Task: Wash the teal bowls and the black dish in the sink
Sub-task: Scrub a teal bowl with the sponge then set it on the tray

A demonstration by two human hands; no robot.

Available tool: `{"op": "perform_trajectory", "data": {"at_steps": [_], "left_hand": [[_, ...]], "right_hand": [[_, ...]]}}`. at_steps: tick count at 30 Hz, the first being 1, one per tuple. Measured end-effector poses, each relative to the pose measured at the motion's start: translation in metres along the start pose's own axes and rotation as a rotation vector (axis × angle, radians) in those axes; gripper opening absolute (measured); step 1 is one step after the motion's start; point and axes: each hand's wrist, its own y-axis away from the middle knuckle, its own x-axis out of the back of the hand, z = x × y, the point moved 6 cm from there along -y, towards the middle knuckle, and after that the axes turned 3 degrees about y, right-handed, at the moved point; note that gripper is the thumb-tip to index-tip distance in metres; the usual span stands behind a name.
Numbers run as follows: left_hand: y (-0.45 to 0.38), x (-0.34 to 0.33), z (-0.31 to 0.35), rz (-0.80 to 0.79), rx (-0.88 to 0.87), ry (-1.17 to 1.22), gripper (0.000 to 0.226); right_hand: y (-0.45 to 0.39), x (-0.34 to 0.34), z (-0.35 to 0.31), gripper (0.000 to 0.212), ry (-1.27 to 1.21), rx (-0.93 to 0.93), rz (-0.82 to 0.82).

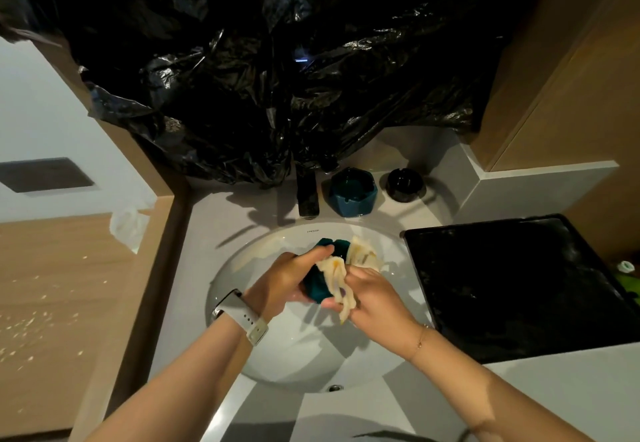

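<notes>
Now, bowl: you hold it over the sink middle.
Left hand: curled round its left side.
Right hand: pinches cloth against its right.
Waiting: second bowl, dish, countertop's back edge.

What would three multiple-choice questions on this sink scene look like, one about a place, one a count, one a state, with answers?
1. Where does the black dish stand?
A. In the basin
B. On the counter behind the sink, right of a teal bowl
C. On the black tray

2. How many teal bowls show?
A. One
B. Two
C. Three

3. What is the left hand doing?
A. Gripping a teal bowl
B. Resting flat on the counter
C. Turning the faucet

Answers: 1 B, it sits beside the teal bowl on the counter. 2 B, that one plus the held teal bowl. 3 A, its fingers curl round the bowl while the right hand holds a cloth to it.
</notes>
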Motion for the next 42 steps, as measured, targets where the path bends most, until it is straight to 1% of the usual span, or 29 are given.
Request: {"op": "perform_trajectory", "data": {"at_steps": [2, 5, 7, 9, 11, 13, 15, 17, 18, 20, 22, 23, 24, 25, 27, 29, 31, 33, 35, 37, 39, 42], "left_hand": [[0.001, -0.005, -0.004, -0.039, 0.031, 0.022, 0.051], [0.008, -0.013, -0.016, -0.166, 0.064, 0.037, 0.057], [0.013, -0.018, -0.022, -0.214, 0.051, 0.039, 0.053], [0.016, -0.022, -0.025, -0.193, 0.02, 0.09, 0.044], [0.018, -0.03, -0.027, -0.199, 0.003, 0.185, 0.044], [0.019, -0.039, -0.029, -0.211, -0.008, 0.29, 0.05], [0.016, -0.043, -0.03, -0.213, 0.01, 0.39, 0.065], [0.014, -0.048, -0.029, -0.252, 0.034, 0.438, 0.071], [0.014, -0.05, -0.028, -0.271, 0.04, 0.453, 0.07], [0.014, -0.05, -0.027, -0.3, 0.067, 0.517, 0.07], [0.015, -0.049, -0.025, -0.334, 0.083, 0.593, 0.072], [0.017, -0.048, -0.024, -0.346, 0.084, 0.613, 0.072], [0.019, -0.048, -0.02, -0.353, 0.08, 0.613, 0.072], [0.021, -0.047, -0.018, -0.359, 0.073, 0.597, 0.071], [0.023, -0.051, -0.017, -0.368, 0.055, 0.548, 0.069], [0.026, -0.056, -0.02, -0.314, 0.017, 0.458, 0.065], [0.027, -0.061, -0.021, -0.245, -0.063, 0.364, 0.065], [0.025, -0.067, -0.026, -0.208, -0.123, 0.33, 0.073], [0.024, -0.07, -0.027, -0.19, -0.182, 0.333, 0.075], [0.026, -0.068, -0.027, -0.164, -0.21, 0.333, 0.073], [0.031, -0.067, -0.027, -0.194, -0.156, 0.333, 0.071], [0.034, -0.066, -0.028, -0.274, 0.017, 0.434, 0.066]], "right_hand": [[0.003, -0.002, 0.003, 0.042, -0.123, -0.103, 0.035], [0.01, -0.013, 0.011, 0.034, -0.353, -0.259, 0.075], [0.015, -0.013, 0.017, 0.021, -0.624, -0.416, 0.153], [0.021, -0.012, 0.018, 0.013, -0.888, -0.531, 0.233], [0.023, -0.008, 0.017, 0.013, -1.018, -0.566, 0.288], [0.023, -0.009, 0.016, 0.019, -1.102, -0.585, 0.313], [0.021, -0.006, 0.012, 0.022, -1.101, -0.579, 0.32], [0.019, -0.004, 0.009, 0.023, -1.099, -0.558, 0.281], [0.018, -0.003, 0.009, 0.023, -1.104, -0.547, 0.236], [0.018, -0.001, 0.006, 0.026, -1.114, -0.494, 0.088], [0.02, -0.001, 0.002, 0.041, -1.12, -0.387, -0.094], [0.022, -0.002, 0.002, 0.047, -1.109, -0.348, -0.154], [0.023, -0.001, 0.004, 0.048, -1.088, -0.331, -0.17], [0.024, 0.0, 0.006, 0.044, -1.052, -0.333, -0.15], [0.022, 0.0, 0.009, 0.031, -0.937, -0.35, -0.054], [0.021, 0.002, 0.008, 0.016, -0.879, -0.378, 0.075], [0.022, 0.002, 0.007, 0.006, -0.982, -0.446, 0.211], [0.023, 0.002, 0.007, 0.013, -1.116, -0.54, 0.303], [0.022, 0.0, 0.008, 0.02, -1.182, -0.595, 0.341], [0.021, 0.0, 0.008, 0.019, -1.22, -0.62, 0.357], [0.022, 0.0, 0.004, 0.017, -1.183, -0.583, 0.342], [0.028, -0.004, -0.002, 0.011, -1.036, -0.478, 0.285]]}}
